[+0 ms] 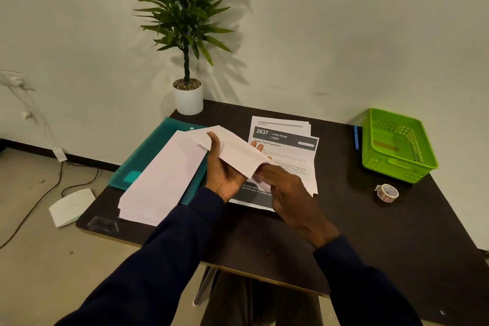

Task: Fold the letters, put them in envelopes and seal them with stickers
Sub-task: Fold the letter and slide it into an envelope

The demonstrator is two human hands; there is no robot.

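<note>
White sheet (235, 149) held in both hands was envelope or folded letter, could not tell. It covered most fingers of the left hand (223, 169) and the fingertips of the right hand (288, 188) at its lower end. Hands and sheet hid the middle of the printed letters (288, 145); body text was too small to read. Envelope stack (164, 180) covered much of the teal folder (148, 156). Brownish item inside the green basket (397, 164) was unclear; blue pen (356, 137) sat partly behind it. Plant (185, 8) top was cut off.

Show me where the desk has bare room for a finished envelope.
Widest bare patch: the table's near right corner, between the sticker roll and the front edge. A narrower strip between the printed letters and the green basket. Crowded: the left, where the envelope stack covers the teal folder, and the centre, where the left hand and right hand hold an envelope.
</note>
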